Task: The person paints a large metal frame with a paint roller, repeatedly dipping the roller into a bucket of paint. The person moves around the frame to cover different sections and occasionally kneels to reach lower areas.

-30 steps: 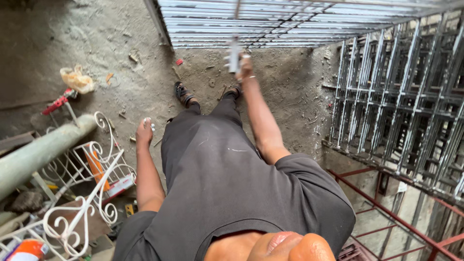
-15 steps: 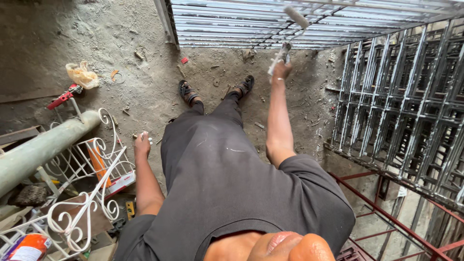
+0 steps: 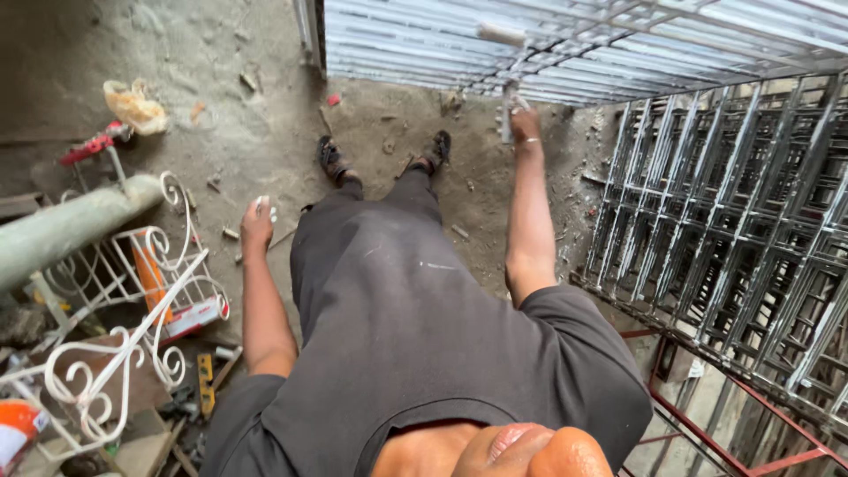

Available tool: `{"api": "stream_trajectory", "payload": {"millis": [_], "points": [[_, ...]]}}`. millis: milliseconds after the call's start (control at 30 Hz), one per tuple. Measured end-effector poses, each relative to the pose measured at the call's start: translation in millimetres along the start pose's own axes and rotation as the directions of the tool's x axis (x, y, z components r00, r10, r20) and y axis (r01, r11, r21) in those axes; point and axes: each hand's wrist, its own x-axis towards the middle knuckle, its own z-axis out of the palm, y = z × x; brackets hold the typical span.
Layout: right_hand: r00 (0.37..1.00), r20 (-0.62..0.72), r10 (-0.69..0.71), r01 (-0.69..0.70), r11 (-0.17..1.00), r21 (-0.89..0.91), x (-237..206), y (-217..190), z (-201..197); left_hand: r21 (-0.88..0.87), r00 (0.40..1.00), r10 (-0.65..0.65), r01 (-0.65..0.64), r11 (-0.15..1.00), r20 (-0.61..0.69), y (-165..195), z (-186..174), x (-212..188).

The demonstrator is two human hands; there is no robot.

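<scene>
My right hand (image 3: 525, 124) is stretched forward and gripped around the handle of a small paint roller (image 3: 503, 37). The roller head rests on a white-painted metal grille (image 3: 618, 44) that lies flat in front of me. My left hand (image 3: 257, 221) hangs at my side with its fingers loosely curled, holding nothing; there are white paint marks on them. I stand on a dirty concrete floor (image 3: 221, 97) in dark clothes and sandals.
Stacked white metal grilles (image 3: 733, 230) lean at the right over a red steel frame (image 3: 707, 415). At the left stand a white scrollwork piece (image 3: 124, 344), a grey-green pipe (image 3: 62, 230), cans and small tools. A crumpled bag (image 3: 132, 104) lies on the floor.
My right hand has swung right and forward, carrying the roller up onto the flat grille. My left hand has stayed by my side.
</scene>
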Motion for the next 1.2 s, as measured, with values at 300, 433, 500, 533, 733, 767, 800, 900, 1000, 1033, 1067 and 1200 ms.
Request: {"api": "stream_trajectory", "payload": {"millis": [300,433,500,533,733,767,800,900,1000,1033,1067,1200], "points": [[0.9,-0.12,-0.419,0.261,0.738,-0.623,6,-1,-63,0.045,0.998,-0.066,0.066,0.997,0.002,-23,9,-25],[0.668,0.239,-0.705,0.555,0.258,-0.791,33,-32,-61,-0.046,0.964,-0.264,0.265,0.963,0.031,-31,8,-37],[0.736,0.245,-0.631,0.546,0.339,-0.766,44,-45,-47,-0.143,0.953,-0.301,0.302,0.943,0.031,-29,13,-45],[0.764,0.253,-0.593,0.54,0.375,-0.753,48,-52,-38,-0.237,0.959,-0.283,0.277,0.931,0.011,-26,16,-49],[0.779,0.5,-0.379,0.603,0.23,-0.764,53,-87,32,-0.358,0.955,-0.293,0.26,0.897,-0.039,0,49,-77],[0.796,0.495,-0.347,0.593,0.286,-0.753,50,-89,45,-0.367,0.952,-0.303,0.269,0.891,-0.039,5,57,-82],[0.813,0.491,-0.313,0.578,0.34,-0.741,48,-91,60,-0.318,0.953,-0.297,0.265,0.91,-0.056,10,64,-86],[0.728,0.484,-0.486,0.654,0.279,-0.703,38,-92,102,-0.217,0.949,-0.308,0.287,0.933,-0.069,22,86,-99],[0.617,0.485,-0.62,0.725,0.207,-0.657,29,-90,137,-0.243,0.936,-0.352,0.334,0.911,-0.032,29,108,-111],[0.601,0.488,-0.634,0.738,0.205,-0.643,25,-87,147,-0.272,0.937,-0.348,0.327,0.905,-0.032,30,115,-115],[0.667,0.475,-0.573,0.687,0.229,-0.689,22,-84,156,-0.3,0.937,-0.348,0.323,0.897,-0.031,31,122,-120],[0.794,0.426,-0.434,0.587,0.363,-0.723,10,-72,191,-0.297,0.945,-0.291,0.237,0.925,-0.151,27,140,-138]]}}
